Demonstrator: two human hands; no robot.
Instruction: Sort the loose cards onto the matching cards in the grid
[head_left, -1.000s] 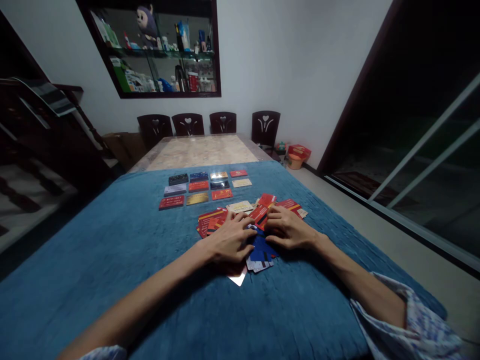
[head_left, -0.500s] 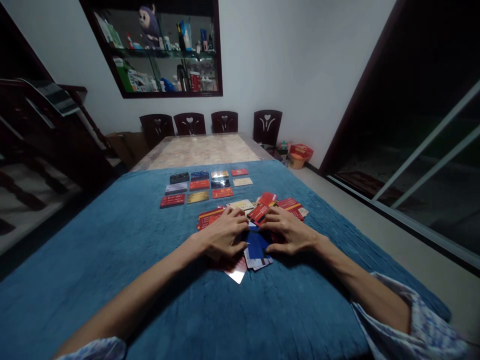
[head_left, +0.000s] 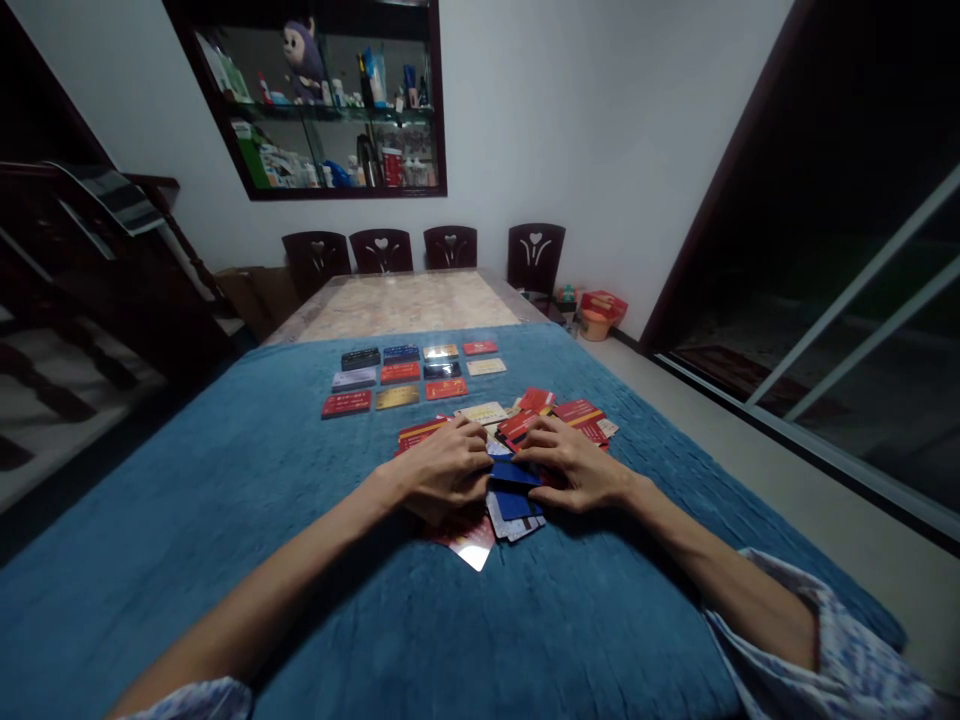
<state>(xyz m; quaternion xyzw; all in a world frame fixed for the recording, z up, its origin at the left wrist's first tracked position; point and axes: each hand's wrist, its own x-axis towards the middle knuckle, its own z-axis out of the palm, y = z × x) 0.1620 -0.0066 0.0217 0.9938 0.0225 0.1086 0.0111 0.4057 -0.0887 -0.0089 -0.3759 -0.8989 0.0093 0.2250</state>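
My left hand (head_left: 442,470) and my right hand (head_left: 574,465) face each other over a loose pile of plastic cards. Between them is a blue card (head_left: 513,472), its two ends pinched by the curled fingers and thumb of each hand. Another blue card (head_left: 517,507) lies just under it, on top of pale patterned cards (head_left: 517,531). By my left wrist a pinkish-red card (head_left: 472,545) catches the light. Red cards (head_left: 581,415) and a cream card (head_left: 482,412) spread out beyond my fingers. My hands cover part of the pile.
Farther up the blue cloth (head_left: 225,480), several small card stacks stand in rows, including a gold one (head_left: 397,397) and a dark red one (head_left: 347,404). Past the cloth is the bare marble-look tabletop (head_left: 420,300), with chairs (head_left: 450,247) at the far end.
My fingers have closed in on the blue card, and its near edge now stands out above the blue card below. The stacks in rows have stayed put.
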